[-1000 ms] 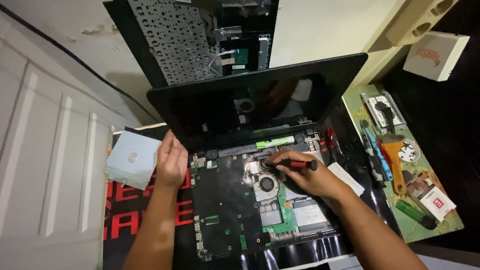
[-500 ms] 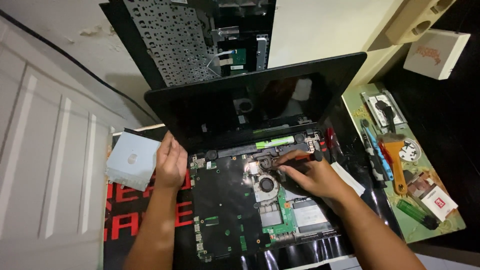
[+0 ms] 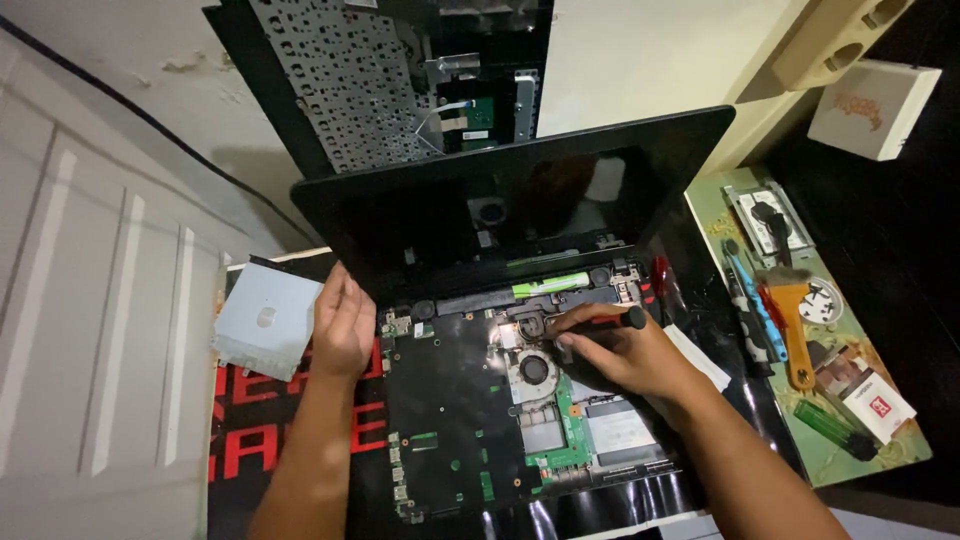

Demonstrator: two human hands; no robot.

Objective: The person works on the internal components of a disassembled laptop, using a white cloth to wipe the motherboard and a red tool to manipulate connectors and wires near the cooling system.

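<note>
1. Plainly, the opened laptop (image 3: 500, 420) lies flat on a black mat with red lettering (image 3: 260, 420), its dark screen (image 3: 510, 210) tipped up toward the far edge so the bare innards face the person.
2. Left hand (image 3: 342, 322) rests flat, fingers loosely open, on the left edge of the chassis; it grips nothing and seems to steady the machine against sliding.
3. Right hand (image 3: 615, 350) is closed around a screwdriver with a red and black handle (image 3: 600, 318), held nearly level. Its tip is hidden near the hinge area above the round fan (image 3: 535, 370), so I cannot tell which screw it meets.
4. Inside, the laptop shows a black board cover on the left, a green circuit board (image 3: 565, 440) toward the near right, a silvery plate (image 3: 622, 432), and a bright green strip (image 3: 550, 285) along the hinge.
5. A grey optical drive (image 3: 265, 320) sits just beside the left hand, at the mat's left edge, out of the way.
6. Leaning behind the screen stands a removed keyboard panel (image 3: 350, 80), underside out.
7. On the counter's right side a green cutting mat (image 3: 850, 460) keeps tools within reach: a blue-handled tool (image 3: 752, 300), an orange scraper (image 3: 795, 320), a green lighter (image 3: 830, 428).
</note>
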